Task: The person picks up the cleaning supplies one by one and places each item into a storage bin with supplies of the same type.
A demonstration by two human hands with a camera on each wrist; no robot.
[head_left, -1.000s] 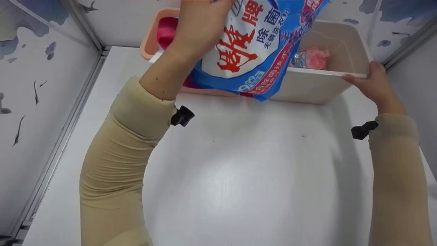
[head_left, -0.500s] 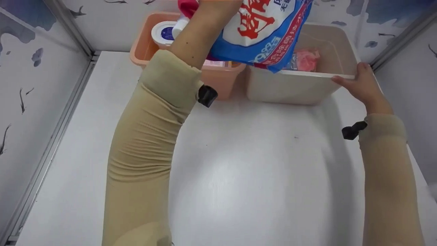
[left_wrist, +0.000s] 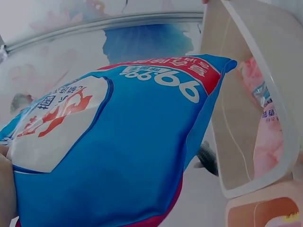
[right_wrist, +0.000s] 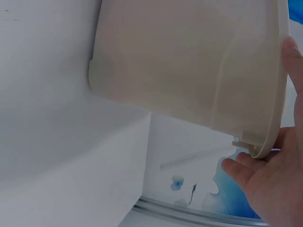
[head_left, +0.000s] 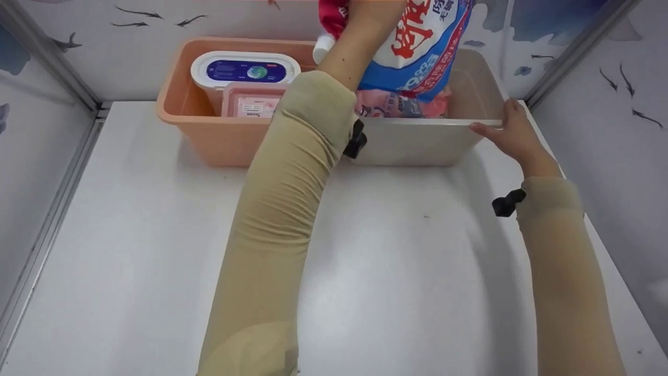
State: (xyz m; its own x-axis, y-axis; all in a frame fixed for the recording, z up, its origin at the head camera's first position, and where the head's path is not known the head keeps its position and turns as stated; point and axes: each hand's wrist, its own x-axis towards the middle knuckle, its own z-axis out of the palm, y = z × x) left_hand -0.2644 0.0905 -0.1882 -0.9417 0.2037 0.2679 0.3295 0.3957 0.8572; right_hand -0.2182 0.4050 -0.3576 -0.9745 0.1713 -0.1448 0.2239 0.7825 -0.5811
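My left hand (head_left: pixel 373 26) holds a blue laundry powder bag (head_left: pixel 402 73) up over the beige storage bin (head_left: pixel 412 143). Most of the fingers are cut off by the frame's top edge. In the left wrist view the bag (left_wrist: pixel 128 142) hangs tilted, apart from the bin (left_wrist: pixel 232 156). A magenta item (head_left: pixel 333 18) with a white cap (head_left: pixel 323 48) shows behind the hand; whether it joins the bag I cannot tell. My right hand (head_left: pixel 514 133) grips the bin's right front corner. In the right wrist view its fingers (right_wrist: pixel 241 172) curl under the rim. Pink packets (head_left: pixel 386 102) lie inside.
An orange bin (head_left: pixel 219 141) stands left of the beige one, against the back wall. In it are a white-lidded tub (head_left: pixel 245 68) and a pink box (head_left: pixel 255 104). The white table (head_left: pixel 376 271) stretches in front, with side walls left and right.
My left hand has carried the bag away from the orange bin, up and right over the beige bin, uncovering the tub and pink box. My right hand keeps its grip; the head view has shifted.
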